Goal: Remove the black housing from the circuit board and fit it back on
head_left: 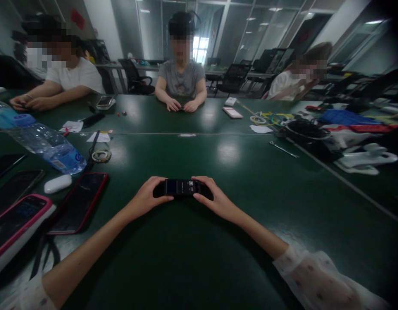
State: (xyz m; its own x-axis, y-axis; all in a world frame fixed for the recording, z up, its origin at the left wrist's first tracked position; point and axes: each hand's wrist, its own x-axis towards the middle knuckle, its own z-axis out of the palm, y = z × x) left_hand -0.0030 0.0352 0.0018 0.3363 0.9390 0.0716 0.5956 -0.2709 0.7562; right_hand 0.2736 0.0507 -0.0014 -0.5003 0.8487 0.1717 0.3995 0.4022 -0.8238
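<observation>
A small black device (180, 187) with a dark screen and white markings lies level at the middle of the green table (186, 241). My left hand (150, 194) grips its left end, thumb along the near edge and fingers at the far edge. On the right end, my right hand (215, 197) holds it the same way, with the thumb in front and the fingers behind. Whether the device rests on the table or is slightly above it, I cannot tell.
Left of my arms are a red-edged phone (81, 202), a white case (57, 184), a pink-cased phone (20, 219) and water bottles (50, 146). A wrench (283, 149) and cables (266, 119) lie at the right. Three people sit across the table.
</observation>
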